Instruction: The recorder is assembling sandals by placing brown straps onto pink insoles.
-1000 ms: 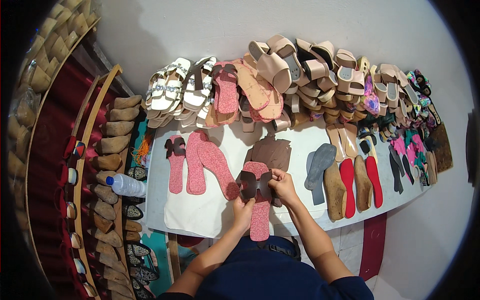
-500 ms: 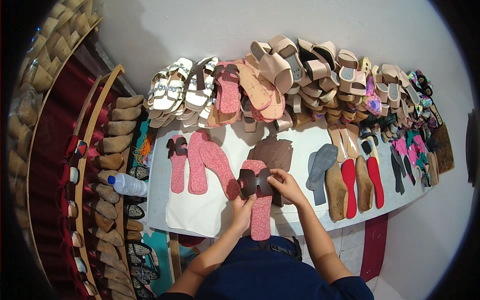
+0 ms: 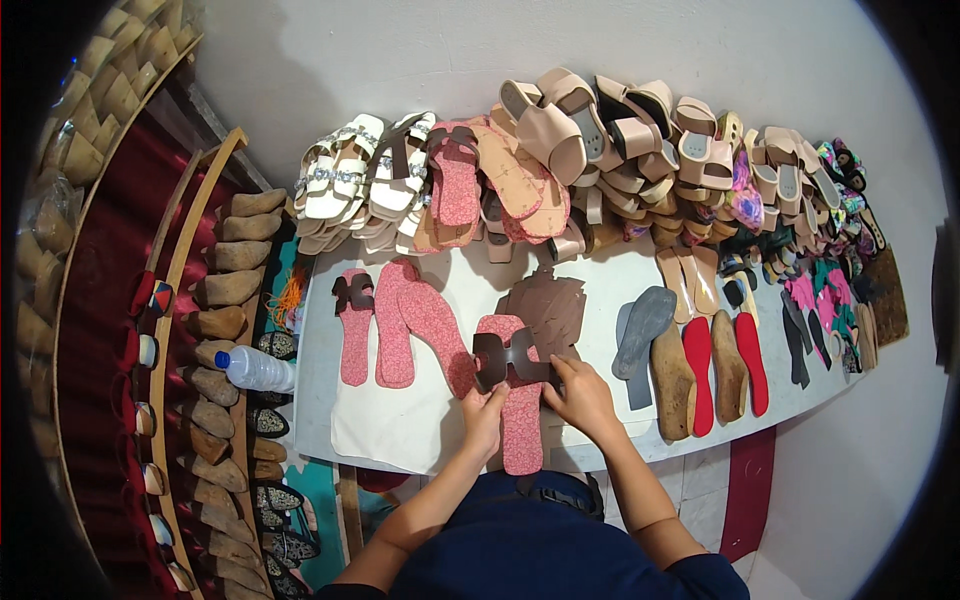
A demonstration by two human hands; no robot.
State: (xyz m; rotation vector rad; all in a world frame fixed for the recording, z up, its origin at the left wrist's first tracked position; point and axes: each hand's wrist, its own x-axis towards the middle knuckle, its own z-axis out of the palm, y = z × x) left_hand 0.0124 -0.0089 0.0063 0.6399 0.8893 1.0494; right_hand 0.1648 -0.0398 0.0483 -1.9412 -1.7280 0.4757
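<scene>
At the near edge of the desk (image 3: 314, 410), the left hand (image 3: 484, 418) clamps its fingers on a pink sole (image 3: 523, 430) and the right hand (image 3: 585, 400) pinches the brown strap (image 3: 505, 358) across it.

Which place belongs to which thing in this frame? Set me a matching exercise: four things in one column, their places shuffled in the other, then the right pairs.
Things
1. Brown strap pinched by the right hand
2. Plastic bottle
3. Red insoles
4. White sandals

Places
A. Beside the wooden foot moulds
B. Near the wall, back left of the table
C. By the table's left edge
D. Across the pink sole in the left hand

Pairs: 1-D; 2-C; 3-A; 4-B
</scene>
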